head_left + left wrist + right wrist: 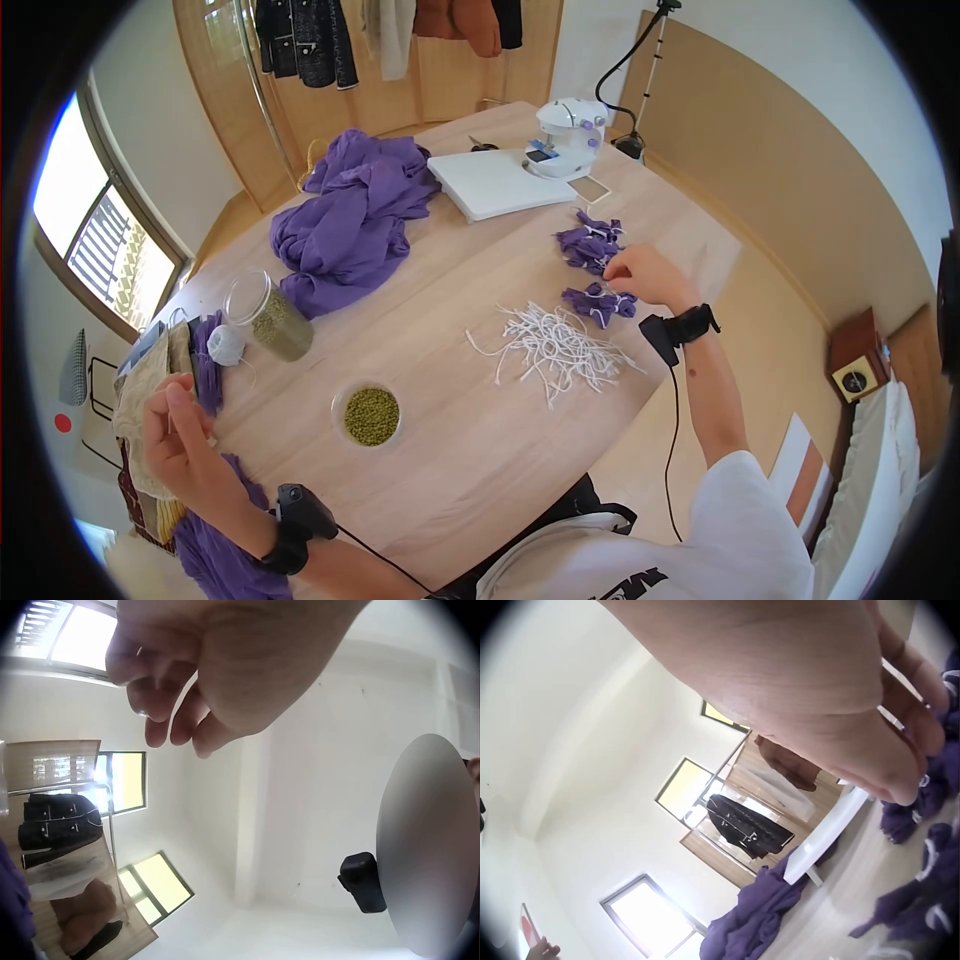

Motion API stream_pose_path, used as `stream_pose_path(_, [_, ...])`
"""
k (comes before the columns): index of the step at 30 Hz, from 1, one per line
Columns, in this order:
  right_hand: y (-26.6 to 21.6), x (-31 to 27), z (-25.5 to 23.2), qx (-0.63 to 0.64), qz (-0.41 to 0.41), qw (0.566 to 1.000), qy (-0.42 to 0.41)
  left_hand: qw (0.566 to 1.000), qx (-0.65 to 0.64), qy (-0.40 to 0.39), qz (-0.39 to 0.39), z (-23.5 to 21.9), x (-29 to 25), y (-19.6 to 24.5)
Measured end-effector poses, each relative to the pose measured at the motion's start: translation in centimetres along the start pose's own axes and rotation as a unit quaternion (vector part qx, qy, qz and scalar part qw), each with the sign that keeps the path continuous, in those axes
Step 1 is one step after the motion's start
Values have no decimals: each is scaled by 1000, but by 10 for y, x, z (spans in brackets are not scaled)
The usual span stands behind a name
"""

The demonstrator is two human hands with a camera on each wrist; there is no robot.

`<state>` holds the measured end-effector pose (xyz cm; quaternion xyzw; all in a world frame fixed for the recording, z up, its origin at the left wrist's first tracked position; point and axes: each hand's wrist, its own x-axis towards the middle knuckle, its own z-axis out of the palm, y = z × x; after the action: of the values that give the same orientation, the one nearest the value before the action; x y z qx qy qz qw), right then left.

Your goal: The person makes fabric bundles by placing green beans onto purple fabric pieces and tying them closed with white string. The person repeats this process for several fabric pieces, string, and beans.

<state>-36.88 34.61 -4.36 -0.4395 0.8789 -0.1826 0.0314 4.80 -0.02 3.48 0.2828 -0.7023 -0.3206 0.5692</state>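
Observation:
Two groups of purple fabric bundles tied with white string, an upper one (pixel 590 242) and a lower one (pixel 600 303), lie at the table's right side. My right hand (pixel 655 277) hovers at them, fingers bent downward and nothing visible between them; in the right wrist view the hand (pixel 817 697) has its thumb apart from the fingers. Loose white strings (pixel 560 350) form a pile below the bundles. My left hand (pixel 195 450) is raised at the table's left edge, palm up, fingers loosely bent, no object visible in it; the left wrist view shows the hand (pixel 232 667) likewise.
A white sewing machine (pixel 572 140) stands at the back beside a white board (pixel 500 185). Large purple fabric (pixel 345 225) lies back left. A jar (pixel 280 325), white yarn ball (pixel 226 345) and bowl of green beans (pixel 371 416) are nearer. Folded cloths (pixel 150 400) sit at the left edge.

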Motion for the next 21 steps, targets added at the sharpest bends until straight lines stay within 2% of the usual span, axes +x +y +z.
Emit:
stream_pose_path(3, [-9,-1,10,27,-15,1000,-5,1000,-6,5,-1,2,-1,1])
stream_pose_path(6, [1,7,37,-7,-82,995,61,1000,11,-1,2,4,-2,1])
stream_pose_path(9, [5,14,47,-36,-73,997,4,1000,10,-24,13,3,-1,0])
stream_pose_path(12, [6,14,48,-67,-61,996,-9,1000,4,-22,6,3,-2,0])
stream_pose_path(15, [-1,12,42,-90,-55,994,18,1000,6,-15,-1,4,-2,1])
stream_pose_path(19, [-38,15,12,32,-115,980,159,1000,-13,-18,7,12,-3,5])
stream_pose_path(21, [-80,17,-11,97,-120,974,165,1000,-18,-25,7,16,-4,7])
